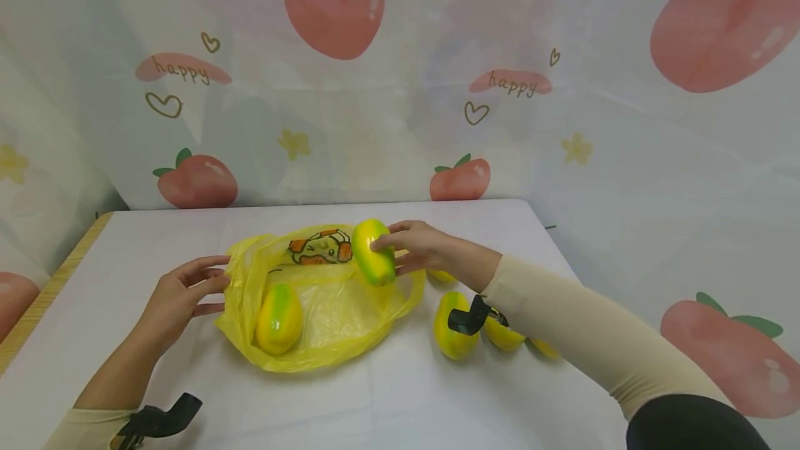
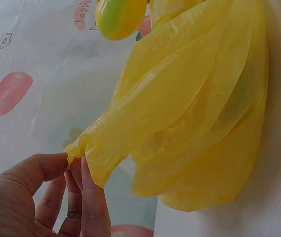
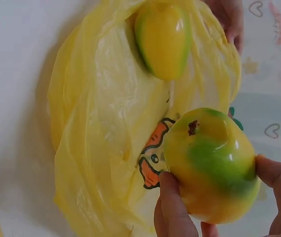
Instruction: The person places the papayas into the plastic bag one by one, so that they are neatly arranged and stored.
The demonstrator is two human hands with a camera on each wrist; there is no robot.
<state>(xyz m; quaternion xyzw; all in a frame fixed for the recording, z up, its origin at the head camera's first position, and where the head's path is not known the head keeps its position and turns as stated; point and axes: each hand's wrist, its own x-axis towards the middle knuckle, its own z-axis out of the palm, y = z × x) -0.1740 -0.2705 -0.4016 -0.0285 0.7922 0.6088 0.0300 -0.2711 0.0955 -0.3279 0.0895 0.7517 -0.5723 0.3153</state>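
Observation:
A yellow plastic bag [image 1: 331, 304] lies on the table with its mouth spread, a cartoon face printed inside. One yellow-green mango [image 1: 279, 319] rests within it on the left. My left hand [image 1: 187, 290] pinches the bag's left edge between thumb and fingers, as the gathered plastic [image 2: 83, 148] in the left wrist view shows. With my right hand [image 1: 420, 245] I grip a second mango [image 3: 212, 165] by its sides, holding it over the bag's right part. In the right wrist view the thumb and fingers sit on opposite sides of this fruit.
Several more mangoes, one [image 1: 455, 325] in plain sight, lie right of the bag, partly hidden beneath my right forearm. The white-covered table [image 1: 369, 401] meets a printed cloth backdrop [image 1: 387, 123] at its far edge. Its wooden side [image 1: 56, 280] shows on the left.

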